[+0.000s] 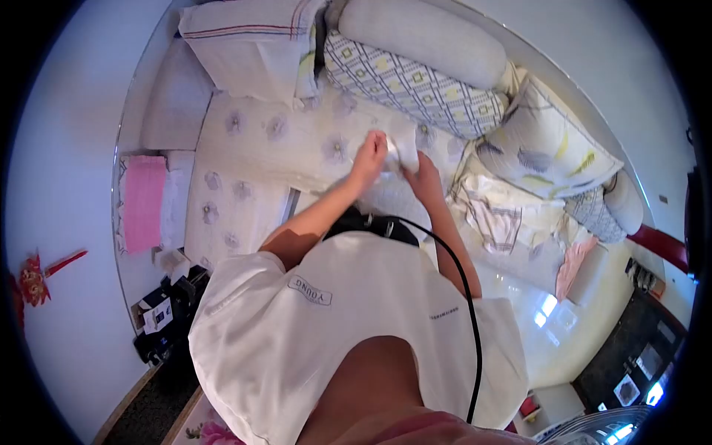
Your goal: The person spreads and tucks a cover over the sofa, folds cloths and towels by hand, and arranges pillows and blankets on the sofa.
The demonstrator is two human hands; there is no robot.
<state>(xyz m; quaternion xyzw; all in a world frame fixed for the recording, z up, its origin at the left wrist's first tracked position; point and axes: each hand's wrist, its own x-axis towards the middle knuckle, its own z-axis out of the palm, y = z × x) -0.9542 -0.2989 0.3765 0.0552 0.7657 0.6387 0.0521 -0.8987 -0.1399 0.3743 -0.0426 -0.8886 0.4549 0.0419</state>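
Note:
Both of my hands are together over the flower-patterned sofa cover. A small white item, perhaps a roll or folded paper, lies between them. My left hand is closed near its left side, and what its fingers hold is too small to make out. On the other side, my right hand grips the lower right edge of the white item. A patterned bolster lies just beyond my hands.
A grey cushion roll rests against the sofa back. Leaf-print cushion and crumpled cloth are at the right. A pink cloth hangs at the left. A black cable runs down over the white shirt.

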